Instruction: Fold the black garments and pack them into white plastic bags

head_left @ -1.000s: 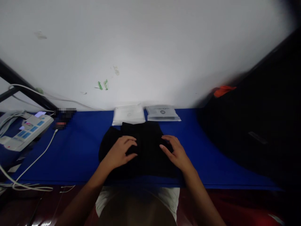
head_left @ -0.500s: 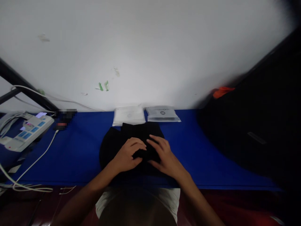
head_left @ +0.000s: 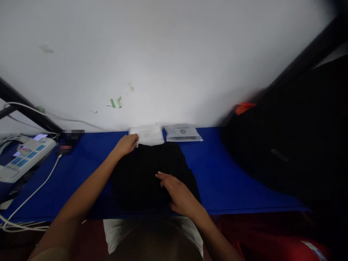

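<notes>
A black cloth (head_left: 152,163) lies spread on the blue table (head_left: 217,174) in front of me. At its far left corner is my left hand (head_left: 127,144), its fingers curled closed on the cloth's edge, close beside a white packet (head_left: 149,134). My right hand (head_left: 178,190) rests on the right half of the cloth, with the fingers stretched out and nothing held in them. A second, translucent packet with a round mark (head_left: 182,133) lies beyond the cloth, by the wall.
On the left are a white power strip (head_left: 29,156) with cables and a dark blurred item (head_left: 67,141). A large black bag (head_left: 285,145) fills the right side, with an orange piece (head_left: 245,108) at its edge. A white wall (head_left: 174,65) stands behind.
My left hand has moved from the cloth's middle to its far left corner and closed there. My right hand has shifted slightly nearer to me. The left part of the cloth now looks flatter and wider.
</notes>
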A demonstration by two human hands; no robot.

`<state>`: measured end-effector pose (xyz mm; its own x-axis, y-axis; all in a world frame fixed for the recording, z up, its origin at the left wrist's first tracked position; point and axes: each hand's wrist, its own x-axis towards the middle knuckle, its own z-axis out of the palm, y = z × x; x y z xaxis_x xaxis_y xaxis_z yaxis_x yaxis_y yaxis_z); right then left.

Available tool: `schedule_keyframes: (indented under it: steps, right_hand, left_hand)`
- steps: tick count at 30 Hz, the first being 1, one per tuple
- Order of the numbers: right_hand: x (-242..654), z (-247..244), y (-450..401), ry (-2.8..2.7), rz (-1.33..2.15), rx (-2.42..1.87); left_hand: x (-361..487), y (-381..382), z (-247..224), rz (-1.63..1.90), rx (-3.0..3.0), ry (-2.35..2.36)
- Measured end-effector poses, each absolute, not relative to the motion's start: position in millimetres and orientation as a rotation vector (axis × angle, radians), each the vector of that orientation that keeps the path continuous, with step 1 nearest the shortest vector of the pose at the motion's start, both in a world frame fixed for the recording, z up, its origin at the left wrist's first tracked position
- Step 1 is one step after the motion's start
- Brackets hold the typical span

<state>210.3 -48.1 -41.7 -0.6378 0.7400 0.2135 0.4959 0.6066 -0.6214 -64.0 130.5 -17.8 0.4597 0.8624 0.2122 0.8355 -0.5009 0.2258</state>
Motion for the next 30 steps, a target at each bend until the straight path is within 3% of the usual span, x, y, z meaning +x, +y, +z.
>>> schedule_keyframes:
  steps: [4, 13, 17, 21, 25, 30]
  right_hand:
    - [218, -40, -51, -2.407, 0.682, -0.978]
    - [221, -12, -30, -2.278, 0.197, -0.580]
    - [213, -17, -16, -2.522, 0.211, -0.805]
    - [203, -27, -13, -2.699, 0.359, -1.192]
    - [195, -26, -16, -2.726, 0.358, -1.258]
    - [186, -36, -13, -2.644, 0.214, -1.263]
  left_hand:
    - [-57, 115, -4, 0.460, 2.691, 1.537]
    - [-18, 16, 6, 0.728, 2.791, 1.308]
    - [-10, -12, -10, 0.698, 2.713, 1.249]
    - [-13, -15, -27, 0.388, 2.774, 1.298]
    - [-11, -14, -31, 0.171, 2.850, 1.279]
    - [5, -27, -17, 0.230, 2.901, 1.127]
